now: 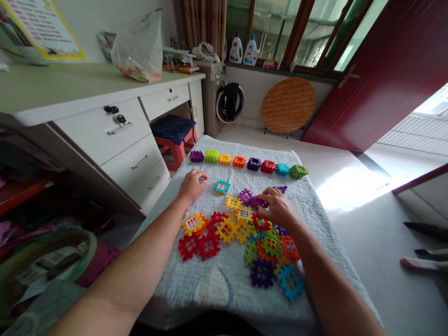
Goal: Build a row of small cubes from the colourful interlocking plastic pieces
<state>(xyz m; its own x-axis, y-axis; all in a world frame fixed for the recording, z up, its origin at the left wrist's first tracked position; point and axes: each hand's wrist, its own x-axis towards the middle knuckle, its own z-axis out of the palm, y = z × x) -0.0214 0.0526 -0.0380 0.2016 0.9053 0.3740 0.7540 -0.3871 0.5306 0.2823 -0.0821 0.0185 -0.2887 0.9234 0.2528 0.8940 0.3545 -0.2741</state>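
Just inside the right hand (276,207) grip, a purple tile (256,202).

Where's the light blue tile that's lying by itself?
In the head view the light blue tile lies on the cloth, just right of the left hand, between the row of cubes and the pile of tiles.

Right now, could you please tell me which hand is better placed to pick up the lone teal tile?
Probably the left hand: it rests on the cloth right beside the teal tile, with nothing visible in it, while the right hand holds a purple tile.
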